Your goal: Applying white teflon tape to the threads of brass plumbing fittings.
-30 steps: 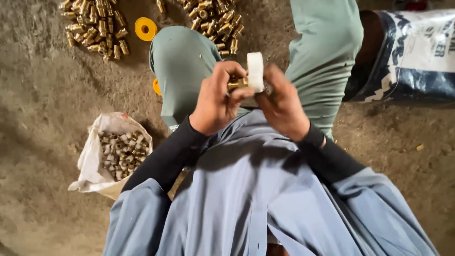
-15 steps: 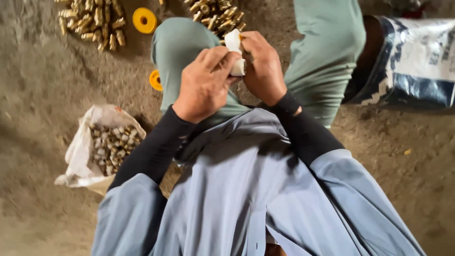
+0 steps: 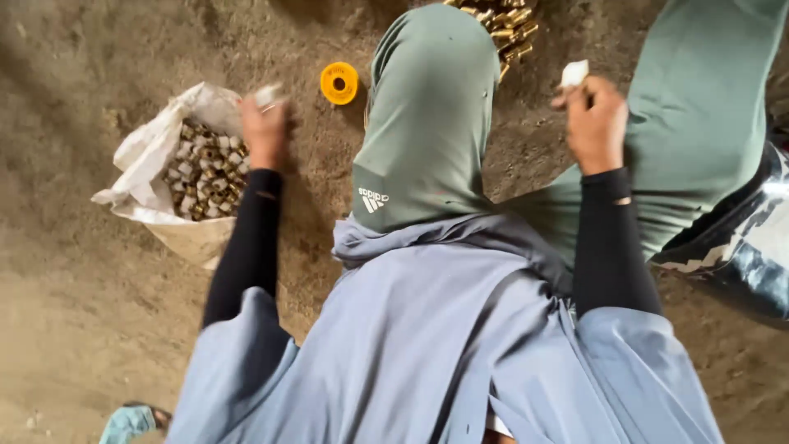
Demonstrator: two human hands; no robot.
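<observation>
Setting: informal workshop, floor-level work area.
Floor point(image 3: 99, 329): bare, rough, dusty earth or concrete; seated directly on it.
Stock: loose heap of small brass fittings point(image 3: 501, 25) on the ground.
Container: white plastic bag point(image 3: 148, 156), open, filled with similar small metal fittings.
Supplies: yellow tape spool point(image 3: 339, 83) lying on the floor.
Bulk goods: printed sack point(image 3: 740, 255) at right edge.

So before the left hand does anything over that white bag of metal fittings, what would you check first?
1. Left hand above the white bag: ok.
2. Small pale piece in left-hand grip: blurred, cannot tell what it is.
3. Bag mouth open, fittings visible: ok.
4. Right hand holding the white tape roll: ok.
5. Yellow spool lying apart from the bag: ok.
</observation>
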